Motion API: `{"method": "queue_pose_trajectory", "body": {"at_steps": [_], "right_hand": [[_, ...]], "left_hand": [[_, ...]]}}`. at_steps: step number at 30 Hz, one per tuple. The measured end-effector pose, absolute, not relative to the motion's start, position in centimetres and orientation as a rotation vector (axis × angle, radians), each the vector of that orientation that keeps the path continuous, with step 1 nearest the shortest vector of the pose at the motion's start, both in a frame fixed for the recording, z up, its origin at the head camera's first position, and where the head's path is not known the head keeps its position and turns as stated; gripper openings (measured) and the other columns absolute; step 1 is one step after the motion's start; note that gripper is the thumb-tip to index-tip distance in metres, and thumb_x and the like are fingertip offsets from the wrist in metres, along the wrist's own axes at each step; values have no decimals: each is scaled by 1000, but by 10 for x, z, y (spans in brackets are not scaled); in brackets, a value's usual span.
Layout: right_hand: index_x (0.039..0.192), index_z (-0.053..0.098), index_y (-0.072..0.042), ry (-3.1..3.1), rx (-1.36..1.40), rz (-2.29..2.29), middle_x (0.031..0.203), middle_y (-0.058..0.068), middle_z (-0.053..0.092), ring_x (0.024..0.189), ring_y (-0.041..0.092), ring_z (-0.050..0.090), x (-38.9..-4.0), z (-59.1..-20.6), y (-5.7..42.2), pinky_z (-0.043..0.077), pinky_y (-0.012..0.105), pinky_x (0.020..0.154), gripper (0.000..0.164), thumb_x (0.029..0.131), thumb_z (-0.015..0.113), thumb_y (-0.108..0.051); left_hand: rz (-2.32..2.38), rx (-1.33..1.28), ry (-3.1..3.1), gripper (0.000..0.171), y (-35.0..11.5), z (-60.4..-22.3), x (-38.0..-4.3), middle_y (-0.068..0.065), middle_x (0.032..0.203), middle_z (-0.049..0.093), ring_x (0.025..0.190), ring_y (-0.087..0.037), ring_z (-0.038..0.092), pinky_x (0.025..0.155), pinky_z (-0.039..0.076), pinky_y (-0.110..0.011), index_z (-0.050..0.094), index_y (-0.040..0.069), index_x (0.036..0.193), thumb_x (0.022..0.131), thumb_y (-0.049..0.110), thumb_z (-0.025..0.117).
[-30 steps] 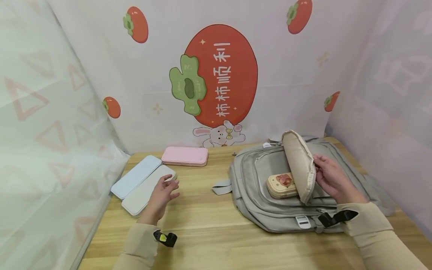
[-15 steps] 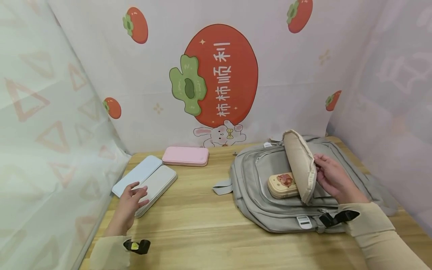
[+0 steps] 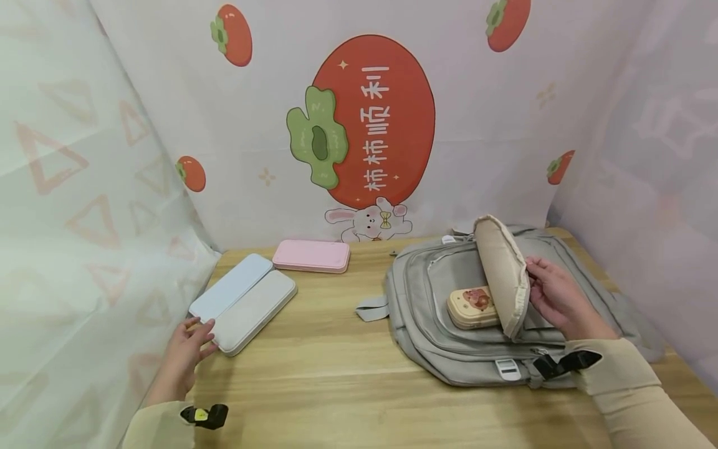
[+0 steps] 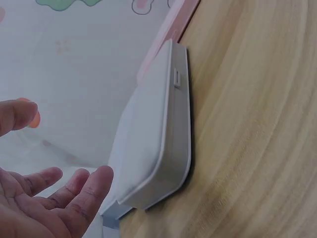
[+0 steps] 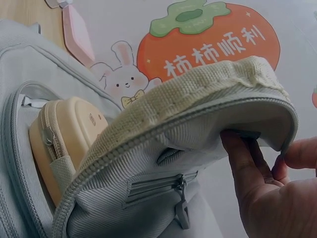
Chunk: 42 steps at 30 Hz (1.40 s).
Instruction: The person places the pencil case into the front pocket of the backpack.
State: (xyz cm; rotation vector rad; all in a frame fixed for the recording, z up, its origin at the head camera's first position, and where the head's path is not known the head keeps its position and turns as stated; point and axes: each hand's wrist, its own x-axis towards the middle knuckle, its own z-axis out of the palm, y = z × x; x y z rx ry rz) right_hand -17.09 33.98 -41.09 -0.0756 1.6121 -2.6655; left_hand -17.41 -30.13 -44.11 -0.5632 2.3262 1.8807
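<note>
Held left hand loosely spread just beside the flat white rounded case at 8 o'clock; pinched the padded beige flap of the grey fabric backpack in right hand at 4, partly covering the cream zipped case. Saw room on the wooden bench between white case and backpack. Read "柿柿顺利" on the red persimmon print, 12 o'clock.

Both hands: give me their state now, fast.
Left hand: open, holding nothing, near the white case.
Right hand: holding the bag flap.

Soft, diffuse light casts faint shadows on the table.
</note>
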Motion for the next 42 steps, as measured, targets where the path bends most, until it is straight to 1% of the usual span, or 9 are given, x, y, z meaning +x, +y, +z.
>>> {"method": "queue_pose_trajectory", "body": {"at_steps": [7, 16, 19, 22, 24, 28, 33, 37, 42], "right_hand": [[100, 59, -6, 1590, -87, -2684, 88, 0, 59, 76, 7, 55, -171, -411, 339, 49, 21, 66, 25, 112, 38, -11], [99, 59, -7, 1625, -58, -2675, 86, -1, 57, 74, 6, 53, -169, -410, 337, 47, 20, 63, 24, 112, 39, -12], [99, 59, -7, 1627, -49, -2670, 87, -1, 57, 74, 6, 53, -169, -409, 337, 47, 20, 64, 23, 112, 40, -13], [100, 59, -7, 1622, -46, -2670, 89, -1, 58, 76, 7, 54, -169, -410, 338, 49, 20, 66, 23, 112, 40, -14], [101, 59, -6, 1614, -52, -2673, 90, 0, 59, 78, 7, 56, -169, -410, 338, 50, 20, 67, 23, 112, 40, -13], [101, 58, -6, 1599, -72, -2680, 92, 0, 60, 80, 7, 58, -169, -412, 338, 51, 20, 69, 23, 112, 39, -12], [101, 58, -6, 1596, -74, -2691, 92, 0, 60, 80, 7, 58, -169, -413, 339, 51, 20, 69, 23, 112, 39, -12], [101, 59, -6, 1589, -73, -2690, 91, 0, 61, 79, 7, 58, -169, -413, 339, 51, 21, 68, 24, 112, 39, -12], [100, 59, -6, 1576, -70, -2700, 91, 1, 61, 79, 8, 59, -168, -414, 339, 51, 21, 68, 24, 112, 39, -12]], "left_hand": [[1923, -644, 2271, 83, -309, -457, -171, -39, 154, 15, 143, -49, 26, 81, 55, -19, -3, -10, 159, 109, 32, 49], [1931, -669, 2186, 92, -311, -472, -176, -43, 159, 4, 144, -47, 24, 83, 55, -20, -11, -8, 159, 108, 35, 53], [1936, -676, 2174, 94, -308, -475, -177, -41, 160, 5, 133, -32, 44, 82, 55, -20, -12, -8, 158, 107, 34, 55], [1926, -666, 2179, 95, -306, -477, -178, -41, 160, 4, 108, -16, 59, 81, 54, -18, -12, -9, 158, 107, 33, 56], [1906, -661, 2194, 94, -306, -480, -179, -42, 161, 2, 100, -11, 61, 80, 53, -17, -12, -9, 158, 107, 33, 55], [1851, -654, 2245, 97, -307, -485, -183, -41, 161, 1, 104, -12, 59, 78, 51, -14, -10, -12, 157, 105, 32, 59], [1755, -600, 2338, 85, -309, -490, -187, -37, 160, 20, 91, 5, 52, 76, 52, -14, 12, -13, 158, 104, 26, 64], [1612, -554, 2484, 74, -309, -493, -187, -39, 152, 33, 104, -14, 55, 72, 51, -15, 24, -18, 151, 102, 18, 65], [1535, -540, 2563, 75, -307, -494, -185, -45, 147, 34, 123, -42, 45, 69, 48, -13, 21, -21, 150, 100, 14, 65]]}}
